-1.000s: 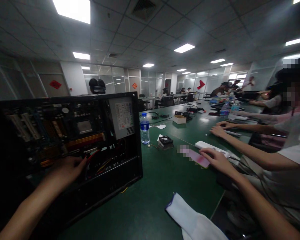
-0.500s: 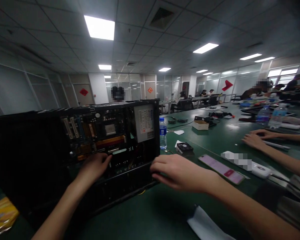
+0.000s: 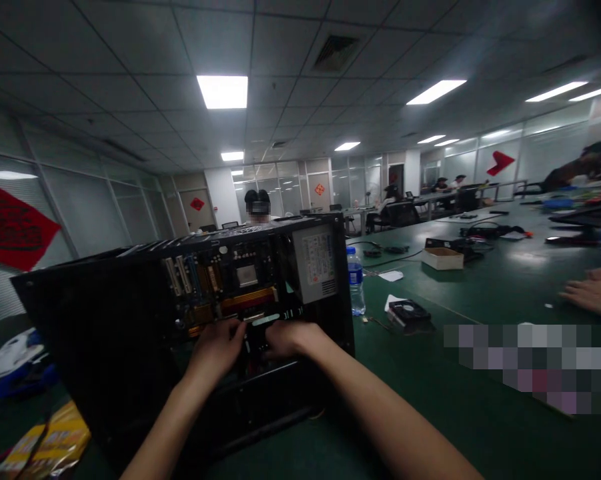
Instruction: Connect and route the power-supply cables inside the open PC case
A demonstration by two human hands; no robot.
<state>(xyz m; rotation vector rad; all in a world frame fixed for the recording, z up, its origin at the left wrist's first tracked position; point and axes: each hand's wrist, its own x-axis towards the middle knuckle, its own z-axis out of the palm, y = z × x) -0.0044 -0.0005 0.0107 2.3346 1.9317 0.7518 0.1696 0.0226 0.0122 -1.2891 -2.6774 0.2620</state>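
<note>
An open black computer case point(image 3: 175, 240) stands on the green table, its open side facing me. Inside are a motherboard point(image 3: 247, 275) with white, blue and orange slots and a silver power supply point(image 3: 317, 263) at the upper right. My left hand point(image 3: 219, 343) reaches in at the motherboard's lower edge with its fingers curled and closed. Close beside it, my right hand point(image 3: 291, 339) is also inside, below the power supply, its fingers bent inward. The fingertips of both hands are partly hidden, and whatever they grip is too dark to make out.
Right of the case stand a water bottle point(image 3: 356, 283) and a dark boxy computer part point(image 3: 407, 315). A small open box point(image 3: 443, 258) lies farther back. A yellow packet point(image 3: 55, 440) is at lower left. Another person's hand point(image 3: 594, 293) rests on the table at right.
My right hand has moved left from outside the case's right edge to inside it, near my left hand. My left hand stays at the board's lower edge. The view has turned left.
</note>
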